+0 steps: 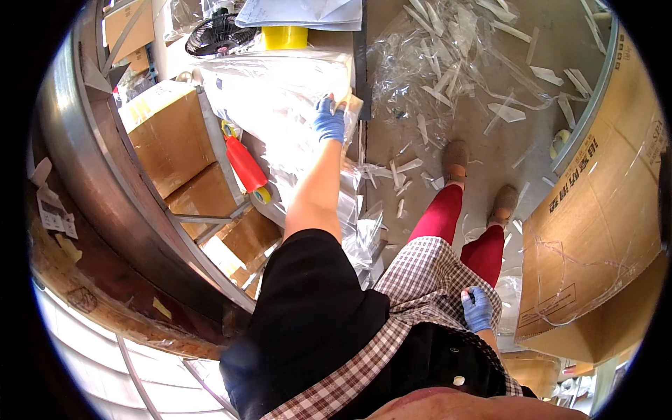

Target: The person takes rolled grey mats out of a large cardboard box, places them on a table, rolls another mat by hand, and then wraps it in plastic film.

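My left hand (329, 120), in a blue glove, reaches forward and grips the edge of a large package wrapped in clear plastic (276, 91) that lies on a low shelf. My right hand (477, 308), also gloved in blue, rests against my checked shirt at my hip with its fingers curled and nothing visible in it. My legs in red trousers (448, 217) and brown shoes (456, 161) stand on the grey floor below.
Brown cardboard boxes (168, 133) sit under a metal rack at left. A red tape dispenser (245, 164) lies beside the package. A big cardboard box (602, 210) stands at right. Plastic scraps (455, 63) litter the floor. A black fan (220, 31) and a yellow roll (285, 36) stand at the back.
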### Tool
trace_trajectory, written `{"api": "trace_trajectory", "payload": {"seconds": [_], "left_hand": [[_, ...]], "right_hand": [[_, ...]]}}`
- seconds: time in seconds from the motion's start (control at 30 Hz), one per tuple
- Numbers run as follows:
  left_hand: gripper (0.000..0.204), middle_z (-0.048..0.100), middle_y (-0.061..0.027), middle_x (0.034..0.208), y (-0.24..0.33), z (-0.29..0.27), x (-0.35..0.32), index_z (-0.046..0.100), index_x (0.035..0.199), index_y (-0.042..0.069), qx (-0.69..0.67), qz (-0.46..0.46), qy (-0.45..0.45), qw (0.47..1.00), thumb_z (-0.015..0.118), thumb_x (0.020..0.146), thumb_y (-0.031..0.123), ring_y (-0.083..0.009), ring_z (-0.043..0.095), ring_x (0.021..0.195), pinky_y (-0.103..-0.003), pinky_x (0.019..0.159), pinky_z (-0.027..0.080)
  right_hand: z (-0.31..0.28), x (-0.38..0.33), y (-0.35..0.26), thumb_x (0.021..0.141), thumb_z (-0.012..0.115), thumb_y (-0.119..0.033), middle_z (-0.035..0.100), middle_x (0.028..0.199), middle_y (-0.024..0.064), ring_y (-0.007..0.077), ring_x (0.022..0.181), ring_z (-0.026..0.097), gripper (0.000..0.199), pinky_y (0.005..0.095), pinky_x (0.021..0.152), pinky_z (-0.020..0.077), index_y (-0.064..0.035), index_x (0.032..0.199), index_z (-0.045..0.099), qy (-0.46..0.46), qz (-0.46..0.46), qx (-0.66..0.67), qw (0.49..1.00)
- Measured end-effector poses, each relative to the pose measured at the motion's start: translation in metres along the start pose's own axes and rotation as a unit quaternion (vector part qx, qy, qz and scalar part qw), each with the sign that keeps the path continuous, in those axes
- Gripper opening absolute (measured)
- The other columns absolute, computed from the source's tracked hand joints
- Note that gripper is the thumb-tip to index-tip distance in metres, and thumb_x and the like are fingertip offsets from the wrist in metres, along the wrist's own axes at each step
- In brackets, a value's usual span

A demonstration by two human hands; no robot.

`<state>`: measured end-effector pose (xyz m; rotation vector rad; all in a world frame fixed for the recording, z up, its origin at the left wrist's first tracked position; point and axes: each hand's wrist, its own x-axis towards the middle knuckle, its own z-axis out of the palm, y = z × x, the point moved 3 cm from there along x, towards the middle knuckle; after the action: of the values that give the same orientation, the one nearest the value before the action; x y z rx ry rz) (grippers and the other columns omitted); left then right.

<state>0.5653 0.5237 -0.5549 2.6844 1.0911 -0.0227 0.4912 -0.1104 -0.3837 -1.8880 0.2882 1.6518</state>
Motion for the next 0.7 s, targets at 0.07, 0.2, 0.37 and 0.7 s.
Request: {"api": "trace_trajectory", "payload": {"seconds": [0.07,0.2,0.37,0.7], "left_hand": [[0.041,0.066,-0.0161,0.116,-0.002,-0.008,-0.007,0.066,0.115,0.005,0.036,0.019,0.012,0.999,0.075,0.086,0.033,-0.0330,0.062,0.109,-0.042,0.094,0.049],[0.029,0.070,-0.0140,0.105,0.024,-0.039,-0.004,0.070,0.101,0.008,0.178,-0.096,-0.079,0.976,0.072,0.089,0.034,-0.0331,0.067,0.097,-0.043,0.085,0.053],[0.037,0.069,-0.0098,0.076,0.034,-0.058,0.023,0.070,0.090,0.007,0.197,-0.201,-0.125,0.951,0.080,0.081,0.041,-0.0307,0.064,0.069,-0.040,0.071,0.052],[0.043,0.064,-0.0045,0.069,-0.006,-0.083,0.024,0.064,0.078,0.006,0.086,-0.194,-0.110,0.971,0.092,0.069,0.038,-0.0145,0.061,0.067,-0.033,0.068,0.052]], "right_hand": [[-0.001,-0.002,0.002,0.092,0.070,-0.027,0.070,0.083,0.0086,0.0197,0.073,0.066,0.021,0.0342,0.073,0.0531,-0.0074,0.099,0.070,-0.001,0.004,0.004,1.000],[0.002,0.003,-0.005,0.092,0.070,-0.025,0.069,0.081,0.0077,0.0174,0.072,0.064,0.019,0.0330,0.072,0.0529,-0.0066,0.098,0.069,-0.004,0.007,0.010,1.000],[0.001,0.005,0.003,0.092,0.069,-0.023,0.067,0.078,0.0067,0.0162,0.070,0.063,0.018,0.0328,0.071,0.0525,-0.0063,0.097,0.068,0.001,0.004,0.010,1.000],[-0.005,0.006,0.000,0.093,0.069,-0.024,0.067,0.077,0.0056,0.0141,0.069,0.061,0.018,0.0318,0.070,0.0518,-0.0061,0.096,0.067,0.003,-0.008,0.038,0.999]]}}
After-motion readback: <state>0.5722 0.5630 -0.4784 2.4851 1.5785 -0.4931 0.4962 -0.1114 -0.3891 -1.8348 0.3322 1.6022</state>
